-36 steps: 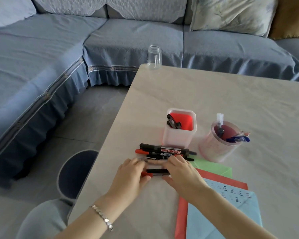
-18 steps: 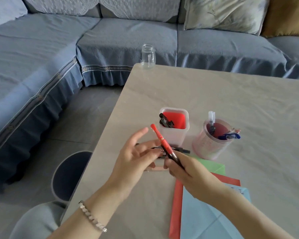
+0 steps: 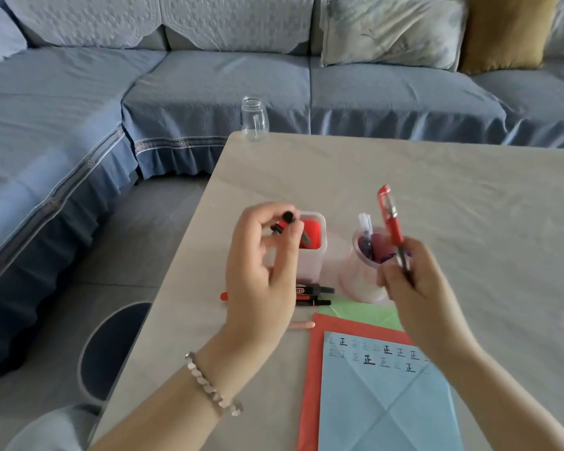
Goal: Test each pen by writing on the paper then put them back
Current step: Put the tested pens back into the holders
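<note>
A blue sofa wraps round the far and left sides of the pale surface. Near the front edge lies the blue paper, its top rows already filled with test characters. It sits on a red sheet, and a green sheet peeks out behind.

Beyond the sheets stand a square holder and a round cup, both with pens inside.

A second ago both hands were down at the loose markers lying in front of the holder. Now both are lifted. The right hand is just beside the round cup, its fingers curled round the lower barrel of the red pen. The pen stands nearly upright, clip end at the top and tip hidden in the hand. The left hand, open half a second ago, now pinches a short dark piece between thumb and forefinger, right at the rim of the square holder. Whether it is a pen or a cap cannot be told.

The red pen seems to be next for testing, and the paper has free room below the marks. The left hand's piece looks bound for the holder. The markers remain on the surface, not yet put back.
</note>
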Available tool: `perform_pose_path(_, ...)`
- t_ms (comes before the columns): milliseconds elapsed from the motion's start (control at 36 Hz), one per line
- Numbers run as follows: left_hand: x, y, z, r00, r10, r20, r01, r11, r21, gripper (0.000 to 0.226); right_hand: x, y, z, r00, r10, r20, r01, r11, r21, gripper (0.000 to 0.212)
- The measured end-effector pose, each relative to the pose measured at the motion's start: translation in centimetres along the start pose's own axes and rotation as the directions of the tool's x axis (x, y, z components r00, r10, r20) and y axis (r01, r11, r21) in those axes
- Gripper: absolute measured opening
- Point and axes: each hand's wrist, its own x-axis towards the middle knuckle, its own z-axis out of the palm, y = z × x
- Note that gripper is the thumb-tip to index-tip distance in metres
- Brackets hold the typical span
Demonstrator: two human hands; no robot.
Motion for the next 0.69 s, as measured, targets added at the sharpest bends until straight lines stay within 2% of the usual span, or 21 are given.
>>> perform_pose_path(56, 1.1, 0.0, 0.2, 0.986, 0.160, 0.047, -0.161, 0.987, 0.019, 0.019, 1.0, -0.8, -0.9, 0.999, 0.025, -0.044, -0.019, 0.991, 0.131, 0.020)
perform_pose_path(111, 1.9, -0.4, 0.4, 0.981, 0.181, 0.073, -0.184, 0.982, 0.035, 0.019, 2.0, -1.6, -1.6, 0.996, 0.023, -0.088, -0.001, 0.969, 0.246, 0.022)
perform_pose_path(194, 2.4, -1.6, 1.0, 0.993, 0.047, 0.107, -0.052, 0.998, 0.042, 0.017, 3.1, -2.2, -2.2, 0.989, -0.050, -0.139, 0.079, 0.974, 0.212, 0.028)
perform_pose_path(250, 2.3, -3.1, 1.0, 0.984, -0.048, 0.172, 0.027, 0.992, 0.125, 0.010, 3.9, -2.2, -2.1, 0.988, -0.055, -0.142, 0.081, 0.979, 0.187, 0.028)
perform_pose_path(333, 1.8, -5.7, 0.8, 0.963, -0.119, 0.243, 0.033, 0.943, 0.331, 0.009, 4.7, -1.8, -1.6, 0.985, -0.038, -0.168, 0.072, 0.977, 0.202, 0.031)
perform_pose_path(389, 1.7, -7.0, 0.7, 0.955, -0.138, 0.263, 0.000, 0.885, 0.465, 0.005, 4.7, -1.8, -1.4, 0.975, -0.075, -0.210, 0.121, 0.969, 0.217, 0.035)
perform_pose_path(472, 1.9, -8.2, 0.4, 0.955, -0.108, 0.276, -0.090, 0.782, 0.617, 0.009, 4.4, -1.3, -1.1, 0.954, -0.199, -0.224, 0.222, 0.971, 0.085, 0.066)
perform_pose_path(556, 2.3, -8.5, 0.1, 0.939, -0.044, 0.340, -0.209, 0.713, 0.669, 0.032, 4.3, -0.1, -1.0, 0.938, -0.290, -0.189, 0.272, 0.955, -0.117, 0.082)
perform_pose_path(611, 2.1, -8.2, -0.1, 0.909, -0.098, 0.405, -0.224, 0.705, 0.673, 0.043, 4.1, 0.8, -1.0, 0.933, -0.317, -0.169, 0.282, 0.937, -0.205, 0.082)
perform_pose_path(694, 1.4, -8.0, -0.5, 0.881, -0.153, 0.447, -0.207, 0.725, 0.656, 0.044, 3.8, 1.5, -1.0, 0.942, -0.306, -0.137, 0.254, 0.918, -0.305, 0.057)
